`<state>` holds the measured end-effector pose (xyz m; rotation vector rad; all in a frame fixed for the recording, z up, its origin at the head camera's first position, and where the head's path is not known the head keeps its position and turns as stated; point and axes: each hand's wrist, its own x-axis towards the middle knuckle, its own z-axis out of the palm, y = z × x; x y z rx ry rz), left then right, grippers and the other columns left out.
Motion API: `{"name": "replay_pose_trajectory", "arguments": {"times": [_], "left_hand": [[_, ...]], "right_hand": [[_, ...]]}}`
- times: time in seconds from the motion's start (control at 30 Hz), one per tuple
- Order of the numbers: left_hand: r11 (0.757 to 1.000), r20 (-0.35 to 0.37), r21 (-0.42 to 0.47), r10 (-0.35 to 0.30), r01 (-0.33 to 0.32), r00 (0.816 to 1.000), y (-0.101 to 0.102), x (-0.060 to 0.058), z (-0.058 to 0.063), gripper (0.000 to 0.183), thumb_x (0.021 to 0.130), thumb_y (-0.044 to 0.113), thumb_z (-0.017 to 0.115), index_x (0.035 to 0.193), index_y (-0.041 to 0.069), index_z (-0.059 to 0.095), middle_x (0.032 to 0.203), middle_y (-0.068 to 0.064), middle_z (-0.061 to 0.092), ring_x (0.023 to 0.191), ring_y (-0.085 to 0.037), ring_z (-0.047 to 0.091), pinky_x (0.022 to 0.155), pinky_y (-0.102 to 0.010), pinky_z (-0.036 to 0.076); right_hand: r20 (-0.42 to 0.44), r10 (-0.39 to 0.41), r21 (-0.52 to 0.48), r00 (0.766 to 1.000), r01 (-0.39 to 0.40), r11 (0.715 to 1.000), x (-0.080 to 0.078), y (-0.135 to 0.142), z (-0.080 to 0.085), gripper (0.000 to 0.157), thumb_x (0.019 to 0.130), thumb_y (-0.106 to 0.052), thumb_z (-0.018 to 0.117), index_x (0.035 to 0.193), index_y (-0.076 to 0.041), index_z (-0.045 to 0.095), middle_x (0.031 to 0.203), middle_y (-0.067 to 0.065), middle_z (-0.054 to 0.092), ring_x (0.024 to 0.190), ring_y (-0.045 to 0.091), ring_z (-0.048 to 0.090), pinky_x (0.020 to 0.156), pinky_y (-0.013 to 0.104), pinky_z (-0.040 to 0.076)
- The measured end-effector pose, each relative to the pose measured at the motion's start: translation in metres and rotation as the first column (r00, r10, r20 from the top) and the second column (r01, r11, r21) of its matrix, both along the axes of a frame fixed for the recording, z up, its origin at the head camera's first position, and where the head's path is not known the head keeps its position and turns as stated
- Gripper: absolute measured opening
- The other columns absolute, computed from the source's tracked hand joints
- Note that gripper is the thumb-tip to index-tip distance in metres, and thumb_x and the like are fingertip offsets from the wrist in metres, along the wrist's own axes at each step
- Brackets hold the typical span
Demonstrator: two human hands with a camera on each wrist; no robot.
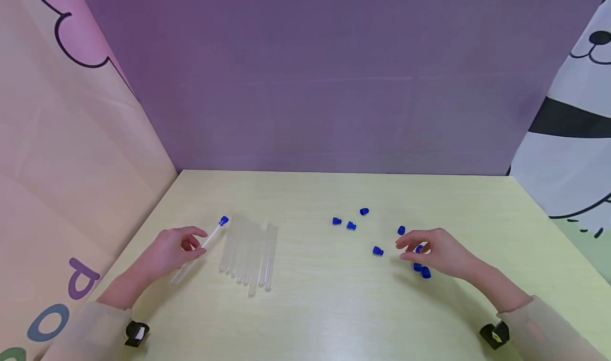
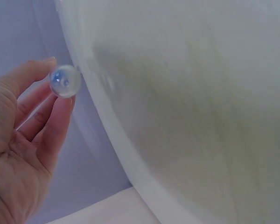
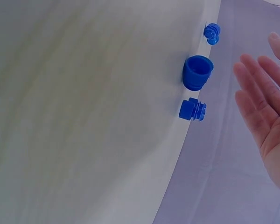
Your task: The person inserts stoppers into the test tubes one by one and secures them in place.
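Observation:
My left hand [image 1: 174,249] pinches a clear test tube [image 1: 212,237] between thumb and fingers, tilted above the table. A blue stopper [image 1: 224,220] sits in the tube's upper end. In the left wrist view the tube's rounded bottom [image 2: 65,81] faces the camera. Over on the right, my right hand [image 1: 439,252] hovers with loosely bent fingers and holds nothing. Loose blue stoppers [image 1: 426,272] lie under and beside it, one seen through the gap between thumb and forefinger. The right wrist view shows three stoppers [image 3: 197,72] apart from the fingers.
Several clear test tubes [image 1: 250,255] without stoppers lie side by side, right of the left hand. More blue stoppers [image 1: 351,226] are scattered toward the middle of the pale table [image 1: 310,318]. A purple backdrop [image 1: 334,85] rises behind the table's far edge.

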<state>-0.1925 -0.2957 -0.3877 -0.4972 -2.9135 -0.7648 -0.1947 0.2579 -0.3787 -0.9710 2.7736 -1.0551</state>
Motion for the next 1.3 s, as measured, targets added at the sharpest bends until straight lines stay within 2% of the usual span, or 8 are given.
{"name": "replay_pose_trajectory", "arguments": {"times": [0.2,0.47,0.73,1.07,1.3], "left_hand": [[0.998,0.112,0.058,0.025,-0.032,0.993,-0.006,-0.005,-0.003,0.029,0.083,0.005,0.074,0.109,-0.002,0.065,0.081,-0.002,0.064,0.07,-0.018,0.058,0.048,-0.029,0.05],[0.995,0.203,0.065,0.055,-0.07,0.978,-0.009,-0.008,-0.007,0.028,0.085,0.006,0.072,0.109,-0.004,0.062,0.085,-0.005,0.061,0.071,-0.019,0.058,0.048,-0.032,0.05],[0.993,0.22,0.053,0.09,-0.104,0.971,-0.007,-0.009,-0.009,0.027,0.086,0.009,0.071,0.11,0.0,0.062,0.09,-0.007,0.06,0.057,-0.016,0.057,0.046,-0.032,0.046],[0.991,0.251,0.059,0.105,-0.123,0.962,-0.008,-0.01,-0.01,0.027,0.087,0.01,0.071,0.11,0.001,0.062,0.091,-0.008,0.059,0.058,-0.017,0.06,0.047,-0.034,0.047],[0.989,0.255,0.063,0.112,-0.132,0.96,-0.01,-0.011,-0.01,0.028,0.086,0.009,0.072,0.11,-0.001,0.061,0.089,-0.009,0.058,0.057,-0.017,0.062,0.048,-0.034,0.048]], "right_hand": [[-0.016,-0.003,0.003,1.0,0.003,1.0,0.001,0.002,-0.001,0.024,0.085,-0.017,0.076,0.104,-0.003,0.071,0.098,0.005,0.071,0.081,0.005,0.062,0.07,0.028,0.054],[-0.024,0.001,-0.007,1.0,-0.001,1.0,-0.001,0.009,-0.007,0.022,0.086,-0.015,0.076,0.104,-0.004,0.071,0.096,0.004,0.071,0.079,0.004,0.063,0.068,0.028,0.054],[-0.043,-0.014,-0.024,0.999,0.013,1.0,0.001,0.018,-0.009,0.02,0.086,-0.015,0.075,0.102,-0.004,0.072,0.095,0.004,0.071,0.08,0.003,0.062,0.067,0.028,0.054],[-0.022,-0.047,0.001,0.999,0.047,0.999,0.007,0.03,-0.012,0.02,0.087,-0.017,0.075,0.103,-0.005,0.072,0.097,0.003,0.071,0.081,0.003,0.062,0.067,0.027,0.053],[-0.041,-0.048,-0.02,0.998,0.048,0.999,0.011,0.038,-0.014,0.017,0.087,-0.015,0.075,0.102,-0.007,0.072,0.099,0.001,0.071,0.081,0.003,0.063,0.066,0.027,0.053]]}}
